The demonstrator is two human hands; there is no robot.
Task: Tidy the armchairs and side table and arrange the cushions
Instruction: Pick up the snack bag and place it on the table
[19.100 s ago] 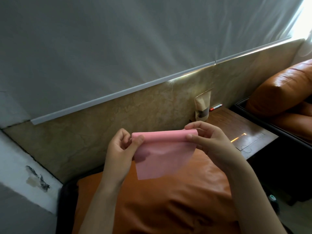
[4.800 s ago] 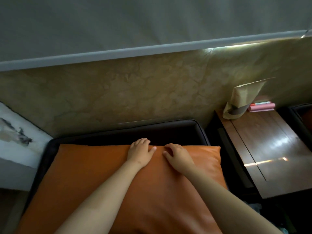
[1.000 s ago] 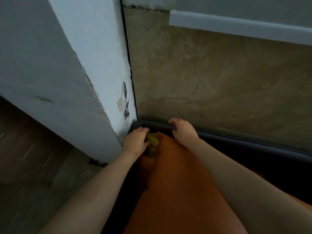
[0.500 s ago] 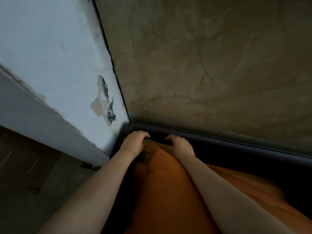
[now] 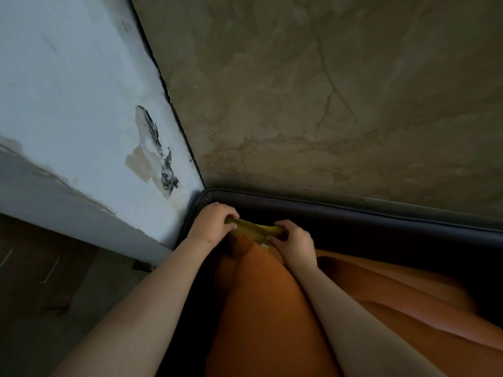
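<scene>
Head view: left hand (image 5: 213,225) and right hand (image 5: 294,240) curl fingers (image 5: 230,213) tight round a yellowish strip (image 5: 253,229) atop the orange cushion (image 5: 261,308).

No text, label, brand, number or sign is showing legibly anywhere in view.
</scene>
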